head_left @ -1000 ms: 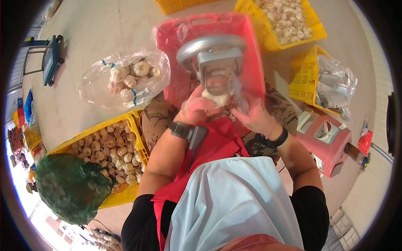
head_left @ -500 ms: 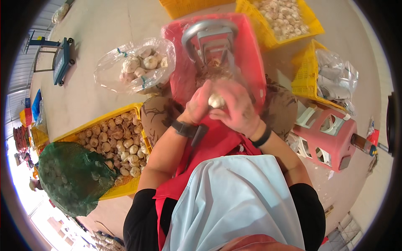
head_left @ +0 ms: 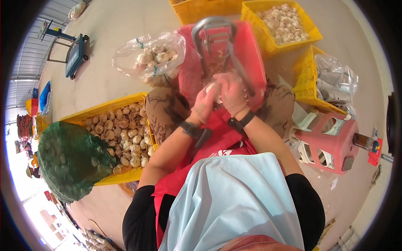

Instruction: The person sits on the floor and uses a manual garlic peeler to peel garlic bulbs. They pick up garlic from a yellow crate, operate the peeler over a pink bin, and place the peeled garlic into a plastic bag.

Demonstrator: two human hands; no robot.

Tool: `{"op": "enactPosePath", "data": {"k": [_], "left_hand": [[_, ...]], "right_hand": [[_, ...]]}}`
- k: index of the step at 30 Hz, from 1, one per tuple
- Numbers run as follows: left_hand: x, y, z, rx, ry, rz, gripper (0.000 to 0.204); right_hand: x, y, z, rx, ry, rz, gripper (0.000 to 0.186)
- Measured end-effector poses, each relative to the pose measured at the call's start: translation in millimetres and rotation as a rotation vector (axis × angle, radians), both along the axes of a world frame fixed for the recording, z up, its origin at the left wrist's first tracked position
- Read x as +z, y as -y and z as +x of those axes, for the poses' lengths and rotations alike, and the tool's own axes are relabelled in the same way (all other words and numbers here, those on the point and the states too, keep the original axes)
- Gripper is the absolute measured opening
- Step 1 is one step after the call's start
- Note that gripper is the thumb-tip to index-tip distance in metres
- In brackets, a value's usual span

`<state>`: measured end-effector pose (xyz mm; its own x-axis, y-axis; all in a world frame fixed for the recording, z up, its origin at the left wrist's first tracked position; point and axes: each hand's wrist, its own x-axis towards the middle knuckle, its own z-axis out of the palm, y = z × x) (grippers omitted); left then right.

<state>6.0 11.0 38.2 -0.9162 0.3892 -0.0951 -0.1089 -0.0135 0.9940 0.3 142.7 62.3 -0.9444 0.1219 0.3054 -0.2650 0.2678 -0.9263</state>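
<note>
My left hand [head_left: 204, 103] is closed on a white garlic bulb [head_left: 212, 89], partly hidden by fingers. Pressed beside it, my right hand [head_left: 233, 93] curls round the same bulb, its fingers blurred. Both are just above the near part of a pink plastic tub [head_left: 250, 39] between my knees. Inside the tub a grey metal tool [head_left: 214, 25] with a curved top bar stands beyond my hands, with loose papery bits below it. A clear bag of garlic [head_left: 146, 56] lies at the tub's left.
A yellow crate of garlic [head_left: 83, 109] with a green mesh bag [head_left: 67, 159] lies left. Yellow crates [head_left: 268, 48] stand ahead; another [head_left: 303, 81] holds silvery packs at right, above a pink stool [head_left: 322, 146]. A blue platform scale [head_left: 73, 54] stands far left.
My hands have come back from under the tool toward me and closed together round a bulb. The tool's upper part now appears farther away; the view has shifted slightly.
</note>
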Motion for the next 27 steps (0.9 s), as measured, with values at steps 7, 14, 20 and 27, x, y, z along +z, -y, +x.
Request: {"op": "enactPosePath", "data": {"k": [7, 14, 20, 27], "left_hand": [[13, 4, 19, 0.000, 0.209, 0.004, 0.049], [0, 23, 10, 0.014, -0.546, -0.401, 0.043], [15, 24, 8, -0.125, -0.168, -0.219, 0.057], [39, 4, 14, -0.045, 0.548, 0.454, 0.035]], "right_hand": [[-10, -22, 3, 0.097, -0.169, 0.510, 0.024], [-20, -18, 21, 0.363, -0.142, 0.217, 0.051], [-24, -27, 34, 0.389, -0.141, 0.144, 0.053], [-28, -33, 25, 0.198, -0.182, 0.044, 0.022]]}}
